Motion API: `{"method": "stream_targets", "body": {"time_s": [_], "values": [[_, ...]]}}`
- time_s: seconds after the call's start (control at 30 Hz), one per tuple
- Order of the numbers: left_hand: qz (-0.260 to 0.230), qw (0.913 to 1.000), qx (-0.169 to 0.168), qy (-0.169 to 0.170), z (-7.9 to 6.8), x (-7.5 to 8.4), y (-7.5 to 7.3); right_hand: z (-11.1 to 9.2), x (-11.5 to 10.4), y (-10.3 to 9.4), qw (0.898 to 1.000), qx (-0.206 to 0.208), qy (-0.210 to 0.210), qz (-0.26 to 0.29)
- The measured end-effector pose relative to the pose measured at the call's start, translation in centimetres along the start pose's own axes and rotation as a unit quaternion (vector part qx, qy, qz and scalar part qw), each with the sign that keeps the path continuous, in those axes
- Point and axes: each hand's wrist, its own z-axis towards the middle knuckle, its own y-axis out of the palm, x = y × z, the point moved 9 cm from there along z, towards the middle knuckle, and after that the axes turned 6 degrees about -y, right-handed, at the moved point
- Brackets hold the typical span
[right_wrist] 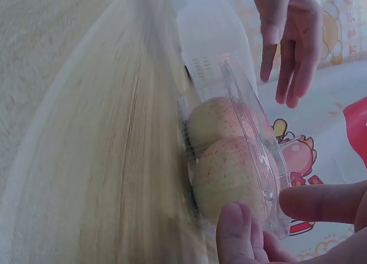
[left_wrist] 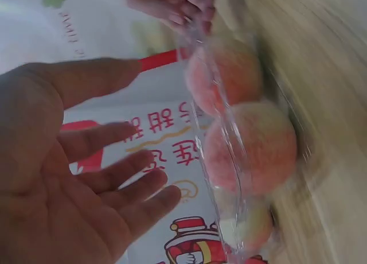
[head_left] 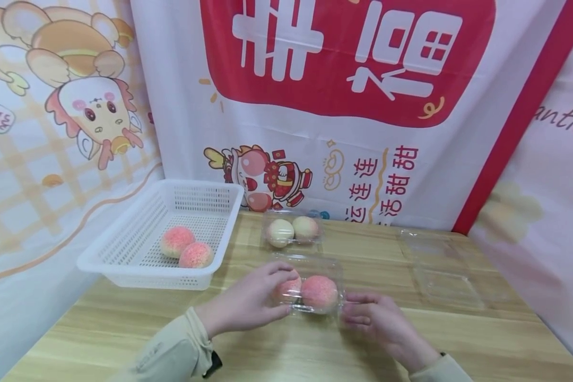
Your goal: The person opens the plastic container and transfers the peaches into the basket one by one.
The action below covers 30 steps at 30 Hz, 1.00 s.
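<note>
Right hand (head_left: 381, 324): thumb and fingers nearly together, pinching the near end of a clear plastic clamshell box (head_left: 315, 263). The box lies immediately left of this grip, on the wood-grain table (head_left: 291, 353); the pinch probably steadies it and presses lid to base. Whether the rim is fully latched, cannot tell.

Left hand (head_left: 250, 302): beside the box's far end from the grip, fingers spread and nearly straight, holding nothing; the wrist views show a gap to the plastic. It seems placed ready to support that end.

Inside the box, two pink peaches (head_left: 319, 293) sit side by side, the snug fit likely limiting rolling. Beyond the grip, a second box (head_left: 293, 214) contains two paler peaches (head_left: 305, 229). Right of the grip, a thin, glossy, opened-out clamshell (head_left: 446, 289). Well left, a white perforated plastic basket (head_left: 157, 280) with two loose peaches (head_left: 178, 242).

Materials: peaches round, speckled, matte; box plastic thin, transparent, ridged along its rim.
</note>
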Motion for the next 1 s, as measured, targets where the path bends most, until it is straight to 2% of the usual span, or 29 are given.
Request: {"method": "stream_targets", "body": {"time_s": [0.17, 0.3, 0.43, 0.53, 0.7, 0.8, 0.9, 1.0], "values": [[0.079, 0.9948, -0.023, 0.060, 0.9, 0.0, 1.1, 0.1, 0.8, 0.6, 0.998, -0.038, 0.025, 0.049], [0.142, 0.9849, -0.047, 0.087, 1.7, -0.2, 2.4, 0.1, 1.4, 0.7, 0.997, -0.035, 0.034, 0.055], [0.174, 0.9769, -0.079, 0.097, 2.0, -0.7, 3.7, -0.1, 2.0, 0.5, 0.997, -0.017, 0.042, 0.058], [0.182, 0.9747, -0.088, 0.095, 2.0, -1.1, 4.2, 0.0, 2.3, 0.5, 0.997, -0.012, 0.041, 0.070], [0.191, 0.9724, -0.088, 0.102, 2.2, -1.3, 4.3, 0.2, 2.3, 0.6, 0.995, -0.007, 0.039, 0.088], [0.205, 0.9678, -0.088, 0.117, 2.3, -1.3, 4.4, 0.4, 2.3, 0.7, 0.994, -0.005, 0.042, 0.098], [0.238, 0.9577, -0.079, 0.141, 2.2, -1.0, 4.6, 0.5, 2.3, 0.7, 0.993, -0.002, 0.046, 0.107], [0.283, 0.9428, -0.056, 0.168, 2.2, -0.6, 4.8, 0.7, 2.2, 0.7, 0.993, 0.000, 0.045, 0.113]]}}
